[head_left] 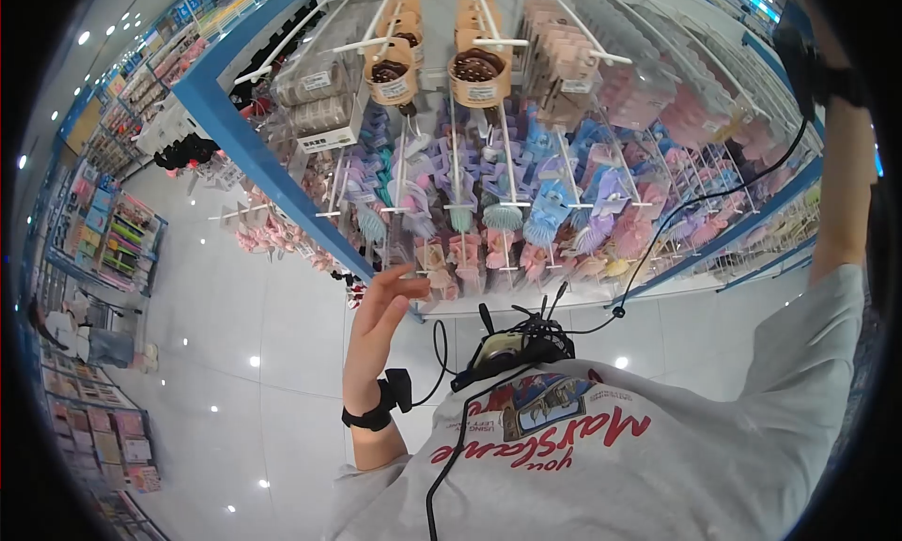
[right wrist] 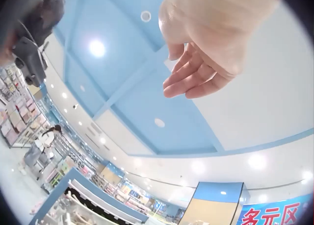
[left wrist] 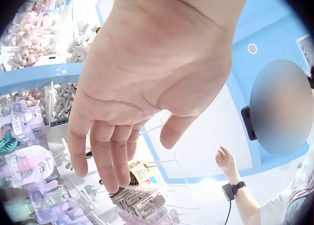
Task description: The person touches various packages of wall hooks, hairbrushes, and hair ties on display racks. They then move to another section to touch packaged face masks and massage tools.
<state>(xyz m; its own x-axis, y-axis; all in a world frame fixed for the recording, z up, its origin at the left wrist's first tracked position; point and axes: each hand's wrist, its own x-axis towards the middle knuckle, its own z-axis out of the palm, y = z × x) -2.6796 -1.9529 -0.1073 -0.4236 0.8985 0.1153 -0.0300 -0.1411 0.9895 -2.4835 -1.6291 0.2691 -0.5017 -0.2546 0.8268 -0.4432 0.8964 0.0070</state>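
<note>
My left hand [head_left: 381,316] is held up in front of the blue-framed display rack [head_left: 272,165], fingers slightly bent and holding nothing. The left wrist view has its palm [left wrist: 157,63] large, with fingers spread a little apart, near bagged lilac accessories [left wrist: 29,166]. My right arm is raised at the right edge of the head view. In the right wrist view the right hand [right wrist: 206,48] hangs against the ceiling, fingers loosely bent around nothing. That raised hand [left wrist: 225,161] also appears small in the left wrist view.
White hooks carry brown dotted items in tan packaging [head_left: 479,76], a grey boxed item [head_left: 329,128] and pastel accessories [head_left: 554,203]. A black cable [head_left: 714,195] runs from the right wrist across the rack front. Other shelves [head_left: 117,240] and a person [head_left: 99,344] are at the left.
</note>
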